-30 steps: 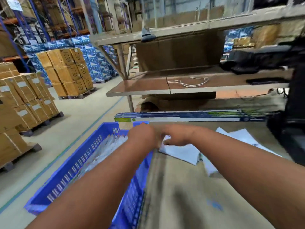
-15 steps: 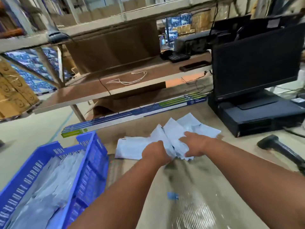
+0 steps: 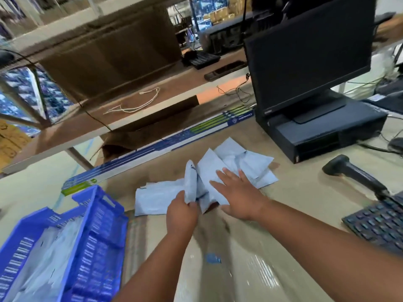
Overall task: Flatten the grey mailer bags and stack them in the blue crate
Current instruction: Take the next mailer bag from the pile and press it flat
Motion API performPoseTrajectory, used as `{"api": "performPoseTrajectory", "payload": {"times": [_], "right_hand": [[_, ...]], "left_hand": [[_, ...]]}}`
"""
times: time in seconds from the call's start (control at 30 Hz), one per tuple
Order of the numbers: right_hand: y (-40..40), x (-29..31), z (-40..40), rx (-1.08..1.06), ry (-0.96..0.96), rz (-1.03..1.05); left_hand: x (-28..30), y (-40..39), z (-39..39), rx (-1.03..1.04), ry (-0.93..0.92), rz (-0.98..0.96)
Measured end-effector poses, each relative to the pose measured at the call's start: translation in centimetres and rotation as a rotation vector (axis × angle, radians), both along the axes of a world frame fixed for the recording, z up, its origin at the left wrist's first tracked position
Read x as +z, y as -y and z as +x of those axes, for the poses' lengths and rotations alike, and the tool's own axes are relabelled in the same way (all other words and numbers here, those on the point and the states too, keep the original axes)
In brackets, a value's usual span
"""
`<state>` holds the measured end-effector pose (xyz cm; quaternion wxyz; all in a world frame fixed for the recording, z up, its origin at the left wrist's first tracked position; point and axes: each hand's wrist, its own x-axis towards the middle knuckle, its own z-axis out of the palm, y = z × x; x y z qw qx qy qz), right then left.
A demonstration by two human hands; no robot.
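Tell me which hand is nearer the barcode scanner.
Right. The right hand lies flat on the mailer bags, left of the barcode scanner; the left hand grips a bag farther left.

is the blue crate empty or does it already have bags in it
Not empty: grey mailer bags already lie inside the blue crate, showing pale between its walls.

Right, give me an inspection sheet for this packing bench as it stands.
Surface: tan bench top, glossy film near the front.
Job's things: loose grey mailer bags heaped mid-bench; blue crate at left, bags already inside.
Clutter: barcode scanner, keyboard, long printed carton.
Grippers: left hand grips one bag upright; right hand presses flat on the heap.
Cables: white cord on the shelf; thin black wires behind the monitor.
Surroundings: warehouse racking, stacked cartons.
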<state>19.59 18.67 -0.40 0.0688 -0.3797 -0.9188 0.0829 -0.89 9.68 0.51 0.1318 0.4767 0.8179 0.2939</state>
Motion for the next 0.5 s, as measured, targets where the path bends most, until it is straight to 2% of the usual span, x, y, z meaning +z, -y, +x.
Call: {"api": "performPoseTrajectory", "payload": {"times": [0.17, 0.27, 0.37, 0.43, 0.5], "right_hand": [[2.7, 1.9, -0.8, 0.081, -0.225, -0.021], [4.8, 2.6, -0.6, 0.168, -0.266, 0.041], [7.2, 2.3, 0.0, 0.293, -0.162, 0.103], [8.8, 1.3, 0.7, 0.369, -0.068, 0.049], [10.1, 0.0, 1.2, 0.409, 0.043, -0.087]], "left_hand": [[3.3, 7.1, -2.3, -0.013, 0.206, 0.171], [3.7, 11.9, -3.3, -0.288, 0.058, 0.248], [0.4, 15.6, -4.9, -0.525, -0.185, 0.201], [-1.7, 17.4, -4.5, -0.669, -0.261, 0.132], [-3.2, 18.6, -3.4, -0.764, -0.249, 0.134]]}}
